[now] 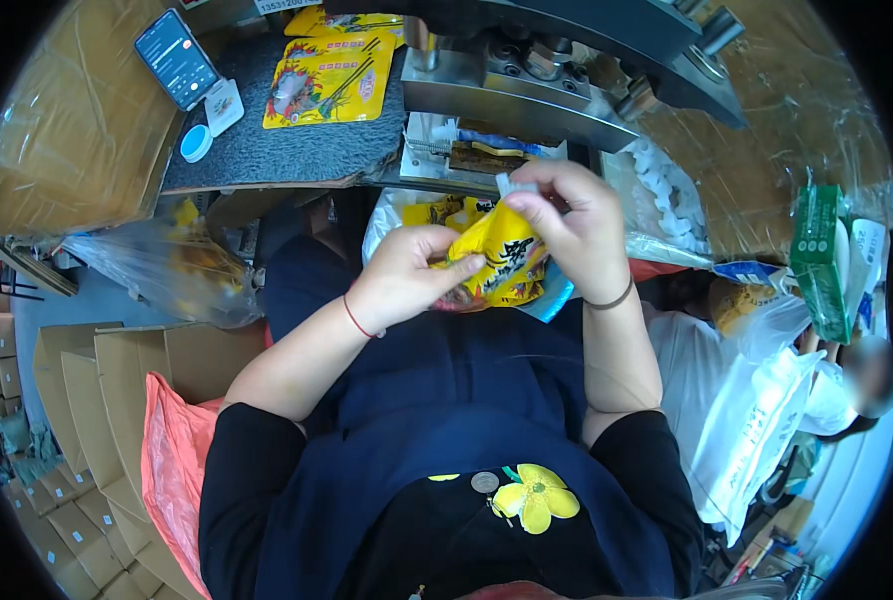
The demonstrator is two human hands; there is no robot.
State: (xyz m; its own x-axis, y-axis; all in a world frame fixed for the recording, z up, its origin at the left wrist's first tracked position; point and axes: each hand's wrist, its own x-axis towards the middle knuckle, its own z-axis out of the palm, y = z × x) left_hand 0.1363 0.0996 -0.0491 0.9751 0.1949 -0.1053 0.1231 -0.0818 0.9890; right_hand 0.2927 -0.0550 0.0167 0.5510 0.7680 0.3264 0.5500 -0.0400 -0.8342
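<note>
Mid-step, by the look of it — one yellow pouch (496,262) is in hand over the lap, just below the edge of the table (286,150), and not yet at the metal press machine (526,85) above it. Two flat yellow packets (328,80) already lie on the dark mat of the table, likely finished or staged; more yellow packs sit in the clear bag (406,215) beneath the hands, so I judge most of the batch is left.

Left hand (406,275): fingers curled narrow, closed on the lower left side of the pouch, thumb across its front. Red string at the wrist.

Right hand (576,225): closed in a pinch on the pouch's top edge, where a small pale strip or tab (514,186) sticks out between the fingertips — whether it is being torn, folded or pushed in, cannot tell. Dark band on the wrist.

Around: phone (176,58) leaning at the table's far left, small blue-rimmed cap (196,143) beside it, cardboard boxes (116,370) lower left, orange plastic bag (171,465) next to them, white bags (746,410) and a green carton (818,260) at right.
</note>
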